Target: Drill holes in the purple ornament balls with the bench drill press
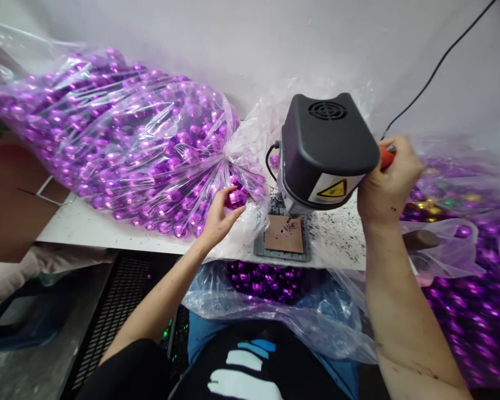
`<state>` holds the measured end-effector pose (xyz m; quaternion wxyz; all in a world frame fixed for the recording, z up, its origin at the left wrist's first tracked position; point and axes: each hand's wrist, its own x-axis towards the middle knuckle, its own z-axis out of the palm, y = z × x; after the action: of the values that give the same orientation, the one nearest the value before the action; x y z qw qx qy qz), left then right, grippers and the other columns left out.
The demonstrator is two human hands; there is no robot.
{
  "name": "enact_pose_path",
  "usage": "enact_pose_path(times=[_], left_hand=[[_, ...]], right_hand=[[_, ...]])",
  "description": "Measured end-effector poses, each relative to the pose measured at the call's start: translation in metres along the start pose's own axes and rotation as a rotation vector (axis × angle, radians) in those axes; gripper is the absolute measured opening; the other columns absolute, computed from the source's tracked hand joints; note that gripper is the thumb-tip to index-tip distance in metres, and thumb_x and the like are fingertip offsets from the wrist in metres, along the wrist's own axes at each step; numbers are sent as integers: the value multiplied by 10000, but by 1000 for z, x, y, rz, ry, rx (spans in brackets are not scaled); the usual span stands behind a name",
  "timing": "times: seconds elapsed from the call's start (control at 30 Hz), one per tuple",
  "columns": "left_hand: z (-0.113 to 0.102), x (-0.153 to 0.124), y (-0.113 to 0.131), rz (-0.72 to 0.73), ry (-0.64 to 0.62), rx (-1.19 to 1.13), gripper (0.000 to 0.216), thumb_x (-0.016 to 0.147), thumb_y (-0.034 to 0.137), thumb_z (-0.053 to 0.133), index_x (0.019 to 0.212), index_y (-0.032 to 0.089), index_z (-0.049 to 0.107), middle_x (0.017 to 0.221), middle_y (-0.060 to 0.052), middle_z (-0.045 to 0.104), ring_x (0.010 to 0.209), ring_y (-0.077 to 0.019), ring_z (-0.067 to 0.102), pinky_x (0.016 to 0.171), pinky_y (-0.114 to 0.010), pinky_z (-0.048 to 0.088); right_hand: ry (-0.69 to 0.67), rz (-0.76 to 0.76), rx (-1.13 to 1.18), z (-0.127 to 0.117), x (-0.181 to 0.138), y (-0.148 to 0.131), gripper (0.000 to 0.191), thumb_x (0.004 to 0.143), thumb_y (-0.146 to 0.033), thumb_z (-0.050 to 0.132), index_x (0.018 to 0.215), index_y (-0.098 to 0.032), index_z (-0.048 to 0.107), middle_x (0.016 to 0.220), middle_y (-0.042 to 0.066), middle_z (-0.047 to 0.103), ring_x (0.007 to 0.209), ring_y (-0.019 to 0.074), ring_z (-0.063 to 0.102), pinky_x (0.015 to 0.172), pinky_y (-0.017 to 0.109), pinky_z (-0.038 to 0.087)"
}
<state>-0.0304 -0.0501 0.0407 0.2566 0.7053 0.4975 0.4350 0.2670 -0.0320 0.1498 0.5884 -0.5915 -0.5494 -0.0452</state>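
Tabletop (341, 239) shows bare only in a flecked strip between the grey base (259, 251) and the right forearm (395, 311), and in a narrow band along the front edge at left; a pale wall (233, 44) closes off the back. The left hand (219, 222) curves thumb and finger about a purple ball (236, 198) at the neck of a bulging bag (120, 133); I cannot tell whether it grips. The right hand (391, 191) is clenched on a red handle (385, 158) beside the black machine (329, 133), which overhangs a brown square plate (283, 239) with a small hole. More purple balls (475, 322) crowd the right side, and others (266, 280) lie below the front edge. Bag film is clear and crinkled, balls faceted and mirror-bright, machine casing rounded with a circular vent.
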Motion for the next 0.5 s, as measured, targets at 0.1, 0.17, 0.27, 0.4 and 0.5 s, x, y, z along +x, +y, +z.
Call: enact_pose_path(times=[0.1, 0.17, 0.27, 0.4, 0.5], left_hand=[[2, -17, 20, -146, 59, -374, 508, 922, 445, 630, 1380, 276, 490, 1249, -92, 632, 1027, -207, 657, 778, -314, 546], [8, -32, 31, -254, -58, -557, 507, 924, 471, 610, 1381, 279, 508, 1222, -103, 655, 969, -219, 688, 687, -311, 542], [25, -51, 39, -406, -287, -757, 541, 915, 539, 590, 1380, 267, 538, 1215, -140, 680, 926, -254, 716, 651, -348, 545], [44, -57, 29, -550, -501, -861, 594, 839, 598, 674, 1318, 254, 598, 1234, -147, 685, 910, -255, 718, 620, -328, 528], [45, -51, 5, -615, -402, -854, 574, 778, 523, 774, 1258, 242, 630, 1218, -122, 687, 841, -201, 706, 571, -261, 483]], right_hand=[[-7, 13, -2, -1, 0, 0, 379, 899, -522, 563, 726, -202, 456, 584, -70, 379, 581, 77, 342, 590, 259, 294], [2, 10, 11, 0, 0, -1, 366, 896, -507, 565, 728, -200, 459, 586, -68, 384, 583, 77, 347, 590, 258, 296], [18, 1, 28, 1, -1, -2, 356, 893, -497, 565, 729, -198, 464, 592, -66, 392, 587, 76, 352, 596, 257, 310], [-2, 24, 17, 0, -2, -5, 347, 908, -476, 569, 731, -200, 455, 607, -63, 405, 601, 72, 360, 606, 248, 330], [-24, 32, 55, -2, -2, -6, 373, 913, -521, 549, 746, -202, 450, 591, -68, 397, 585, 69, 357, 583, 243, 312]])
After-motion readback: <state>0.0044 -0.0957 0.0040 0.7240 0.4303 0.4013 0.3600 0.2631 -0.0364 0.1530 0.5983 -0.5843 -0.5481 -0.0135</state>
